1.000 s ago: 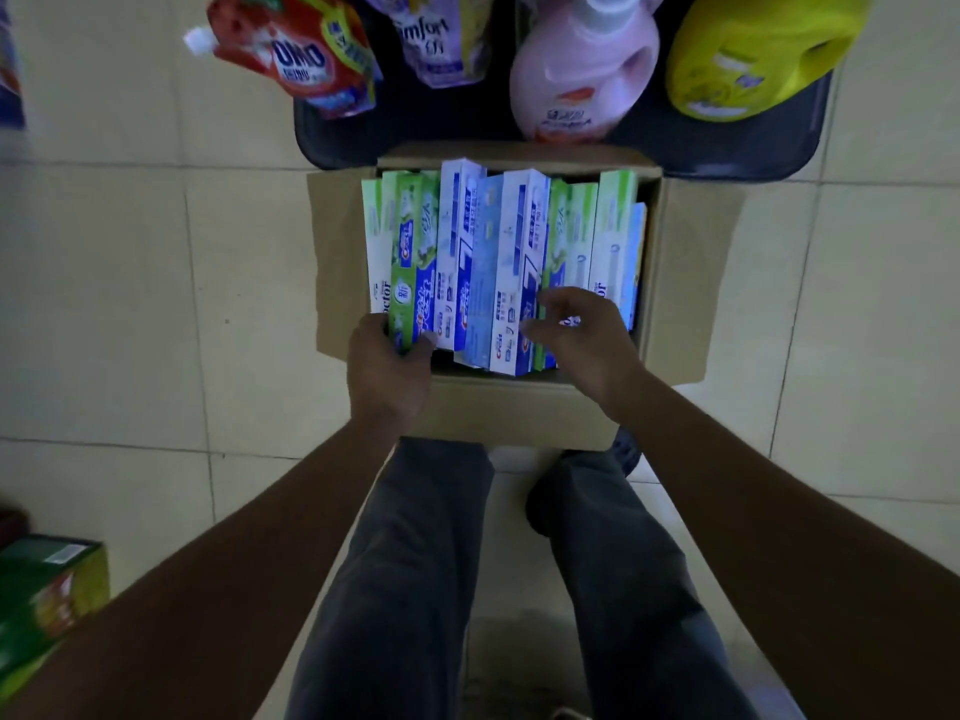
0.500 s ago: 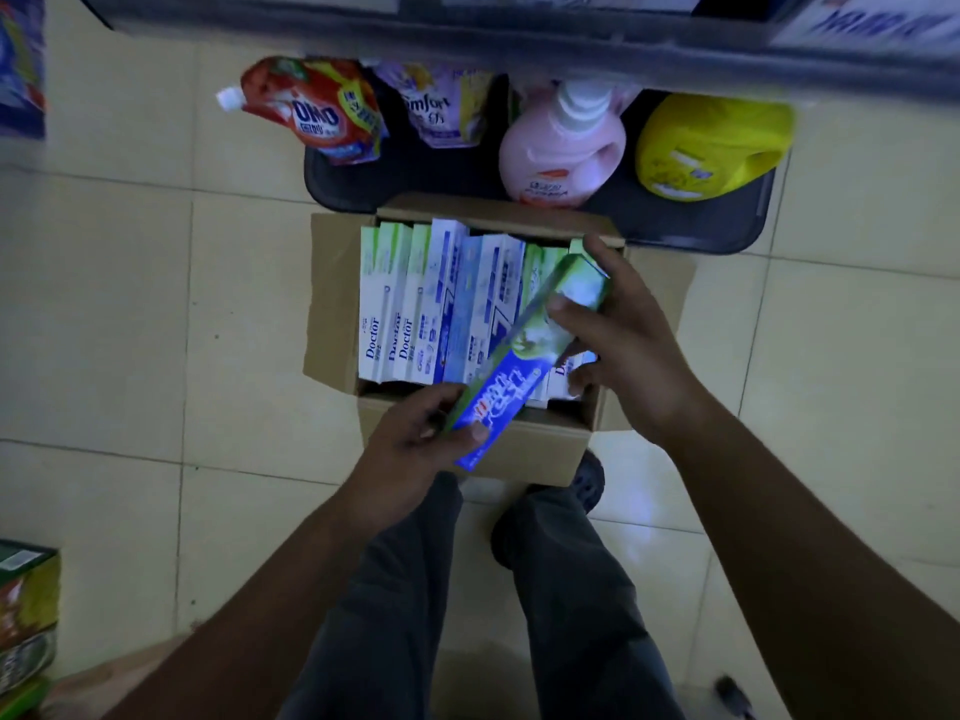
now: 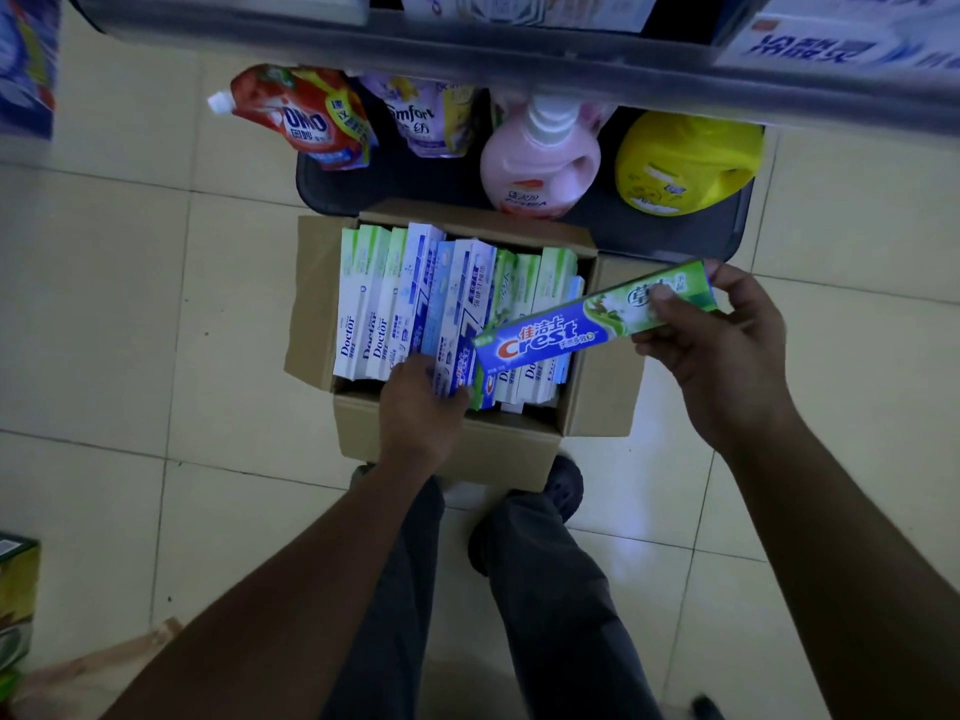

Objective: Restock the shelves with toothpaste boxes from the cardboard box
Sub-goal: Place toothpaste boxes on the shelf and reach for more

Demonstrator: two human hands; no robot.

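**Q:** Hand status, nearest first?

**A:** The left hand (image 3: 415, 402) rests on the near ends of the upright blue-and-white toothpaste boxes (image 3: 457, 304) inside the open brown cardboard box (image 3: 452, 449) on the tiled floor. Whether its fingers grip cannot be told. The right hand (image 3: 727, 345), at 3 o'clock of the cardboard box, pinches the green end of a long green-and-blue Crest toothpaste box (image 3: 571, 330), held tilted above the right side.

**Q:** Beyond, at 12 o'clock?

**A:** A black bottom shelf (image 3: 623, 228) carries a pink plastic bottle (image 3: 540, 158), a yellow plastic jug (image 3: 680, 163) and a red refill pouch (image 3: 306, 116).
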